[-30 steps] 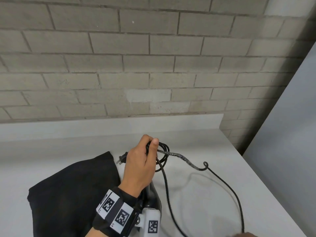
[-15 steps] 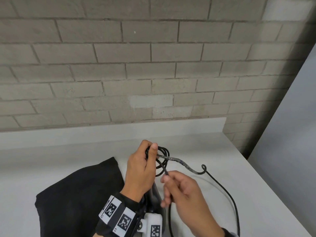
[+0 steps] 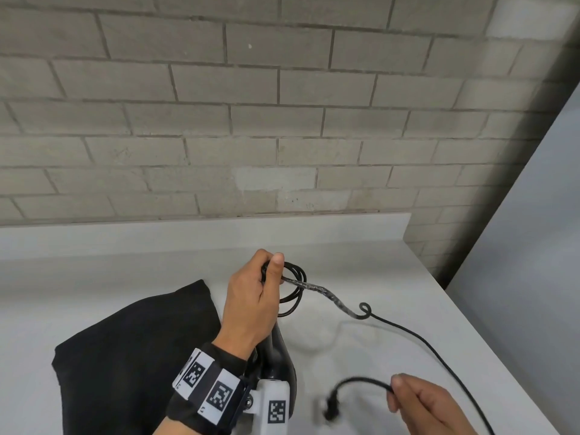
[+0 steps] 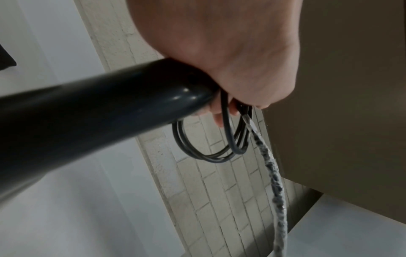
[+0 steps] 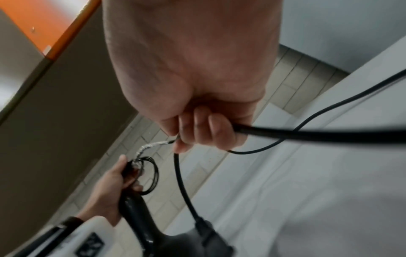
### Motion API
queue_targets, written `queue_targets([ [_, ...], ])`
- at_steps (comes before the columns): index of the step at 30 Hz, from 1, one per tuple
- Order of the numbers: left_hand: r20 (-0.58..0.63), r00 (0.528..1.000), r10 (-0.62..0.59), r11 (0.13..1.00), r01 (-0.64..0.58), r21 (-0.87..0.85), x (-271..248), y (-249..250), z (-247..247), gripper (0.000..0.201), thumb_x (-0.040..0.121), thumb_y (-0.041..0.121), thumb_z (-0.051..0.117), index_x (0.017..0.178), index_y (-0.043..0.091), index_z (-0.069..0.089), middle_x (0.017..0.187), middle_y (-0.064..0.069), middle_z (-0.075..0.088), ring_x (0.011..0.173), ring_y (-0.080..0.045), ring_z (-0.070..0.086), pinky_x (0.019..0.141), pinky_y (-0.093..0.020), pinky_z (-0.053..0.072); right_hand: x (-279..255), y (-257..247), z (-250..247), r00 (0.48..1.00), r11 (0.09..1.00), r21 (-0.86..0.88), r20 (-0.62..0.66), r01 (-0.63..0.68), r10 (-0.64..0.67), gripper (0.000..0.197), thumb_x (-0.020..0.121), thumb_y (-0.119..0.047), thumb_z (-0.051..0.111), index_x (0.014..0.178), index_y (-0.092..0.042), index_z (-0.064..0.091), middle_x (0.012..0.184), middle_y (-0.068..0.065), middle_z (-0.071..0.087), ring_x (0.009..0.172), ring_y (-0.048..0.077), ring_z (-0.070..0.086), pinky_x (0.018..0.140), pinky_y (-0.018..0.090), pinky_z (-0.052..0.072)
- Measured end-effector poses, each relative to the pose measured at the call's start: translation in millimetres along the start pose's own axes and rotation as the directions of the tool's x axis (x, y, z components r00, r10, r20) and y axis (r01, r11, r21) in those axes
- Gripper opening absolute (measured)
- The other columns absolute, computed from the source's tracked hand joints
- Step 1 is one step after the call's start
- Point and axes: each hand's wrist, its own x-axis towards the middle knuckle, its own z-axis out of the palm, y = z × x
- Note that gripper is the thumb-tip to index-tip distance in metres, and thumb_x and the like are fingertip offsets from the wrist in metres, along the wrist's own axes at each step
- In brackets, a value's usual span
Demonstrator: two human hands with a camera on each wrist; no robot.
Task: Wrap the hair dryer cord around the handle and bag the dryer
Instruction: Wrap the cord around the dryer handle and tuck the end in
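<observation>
A grey brick wall (image 3: 282, 120) stands behind the white counter (image 3: 361, 340) where I work, and a black bag (image 3: 135, 356) lies flat on its left part. My left hand (image 3: 251, 306) grips the handle end of the black hair dryer (image 3: 279, 350) above the counter, just right of the bag, with some cord (image 3: 417, 337) loops held against it. My right hand (image 3: 423, 403) pinches the cord close to the plug (image 3: 331, 406), which hangs free.

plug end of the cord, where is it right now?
Head view, bottom right: the plug dangles just above the counter, left of the right hand pinching the cord, right of the dryer.
</observation>
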Motion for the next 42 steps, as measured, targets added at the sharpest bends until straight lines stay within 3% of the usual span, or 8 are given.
queue_targets([
  [8,0.012,1.000,0.008,1.000,-0.008,0.025,0,-2,0,0.052,0.096,0.059,0.030,0.077,0.016,0.054,0.064,-0.007,0.060,0.061,-0.021,0.056,0.058,-0.030,0.043,17,-2,8,0.966,0.833,-0.523,-0.064,0.181,-0.250,0.007,0.085,-0.044,0.058,0.080,-0.041,0.058,0.069,-0.018,0.061,0.070,0.001,0.058,0.058,0.015,0.047],
  [14,0.027,1.000,0.012,0.999,-0.013,0.034,-1,1,3,0.053,0.097,0.059,0.031,0.075,0.016,0.053,0.063,-0.006,0.058,0.060,-0.022,0.054,0.058,-0.033,0.043,36,-61,46,0.717,0.724,-0.450,-0.228,0.522,-0.658,0.015,0.088,-0.033,0.061,0.093,-0.021,0.055,0.090,-0.013,0.050,0.087,0.000,0.051,0.077,0.009,0.039],
  [16,0.025,1.000,0.009,0.999,-0.010,0.039,-1,1,3,0.055,0.097,0.059,0.031,0.075,0.014,0.053,0.063,-0.007,0.057,0.060,-0.023,0.053,0.058,-0.035,0.042,46,-70,54,0.757,0.760,-0.427,-0.224,0.490,-0.614,0.031,0.092,-0.032,0.062,0.118,-0.022,0.047,0.106,-0.012,0.046,0.102,0.000,0.049,0.086,0.006,0.037],
  [19,0.028,1.000,0.003,0.999,-0.004,0.042,-1,0,1,0.055,0.097,0.060,0.030,0.075,0.014,0.051,0.062,-0.009,0.055,0.058,-0.024,0.050,0.056,-0.037,0.042,54,-78,60,0.807,0.776,-0.411,-0.141,0.479,-0.573,0.023,0.095,-0.036,0.051,0.115,-0.035,0.042,0.098,-0.017,0.046,0.089,0.003,0.053,0.074,0.014,0.045],
  [28,0.078,0.994,0.083,0.995,-0.086,0.047,-1,3,-2,0.053,0.095,0.071,0.025,0.077,0.027,0.049,0.061,0.000,0.053,0.055,-0.020,0.050,0.054,-0.037,0.043,70,-134,27,0.545,0.325,-0.666,0.148,0.672,-0.825,0.017,0.094,-0.027,0.059,0.097,-0.011,0.064,0.087,-0.002,0.052,0.067,0.014,0.052,0.057,0.025,0.047],
  [31,0.139,0.980,0.145,0.989,-0.145,-0.007,-1,4,-4,0.054,0.088,0.074,0.041,0.078,0.022,0.049,0.061,0.011,0.045,0.049,-0.012,0.040,0.048,-0.024,0.033,84,-151,18,0.476,0.244,-0.635,0.222,0.733,-0.851,0.020,0.095,-0.026,0.057,0.095,-0.009,0.065,0.087,0.001,0.054,0.069,0.015,0.053,0.062,0.022,0.045],
  [37,0.181,0.963,0.201,0.980,-0.199,-0.029,-2,2,-6,0.043,0.089,0.061,0.057,0.074,0.022,0.047,0.059,0.015,0.042,0.049,-0.007,0.038,0.053,-0.014,0.030,117,-164,13,0.588,0.489,-0.359,0.254,0.795,-0.768,0.014,0.090,-0.027,0.064,0.098,-0.016,0.066,0.091,-0.007,0.054,0.083,0.001,0.055,0.076,0.014,0.045],
  [42,0.187,0.955,0.230,0.973,-0.221,-0.071,-2,3,-8,0.034,0.092,0.061,0.052,0.072,0.038,0.037,0.058,0.016,0.034,0.051,-0.006,0.033,0.053,-0.018,0.027,137,-153,22,0.759,0.759,-0.104,0.222,0.643,-0.612,0.008,0.085,-0.025,0.071,0.092,-0.021,0.070,0.088,-0.002,0.065,0.080,0.015,0.060,0.076,0.024,0.049],
])
